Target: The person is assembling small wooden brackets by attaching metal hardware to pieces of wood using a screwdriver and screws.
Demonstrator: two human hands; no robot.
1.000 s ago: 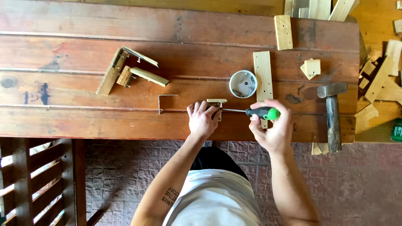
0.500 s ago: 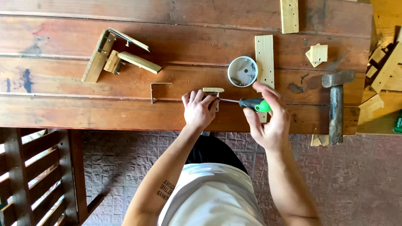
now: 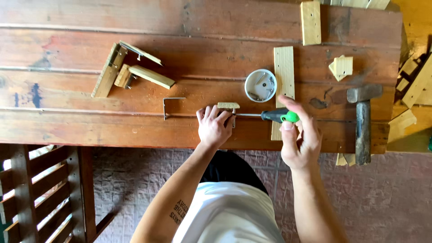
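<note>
Left hand (image 3: 213, 127) presses down beside small pale wooden block (image 3: 228, 105) with metal bracket, at near edge of dark brown plank workbench (image 3: 202, 18). Right hand (image 3: 300, 138) grips black-and-green-handled screwdriver (image 3: 270, 116), shaft horizontal, tip at block. Round white plastic tub (image 3: 261, 85) holding screws just beyond shaft. Long pale wood strip (image 3: 283, 81) beside tub, passing under screwdriver handle. Steel-headed hammer (image 3: 362, 120) well right. Bent metal L-bracket (image 3: 170, 107) left of block. Pale hinged wooden assembly (image 3: 128, 69) further left.

The left hand (image 3: 213, 127) hides the screwdriver (image 3: 270, 116) tip and bracket; the white cup's (image 3: 260, 85) contents are too small to tell.
</note>
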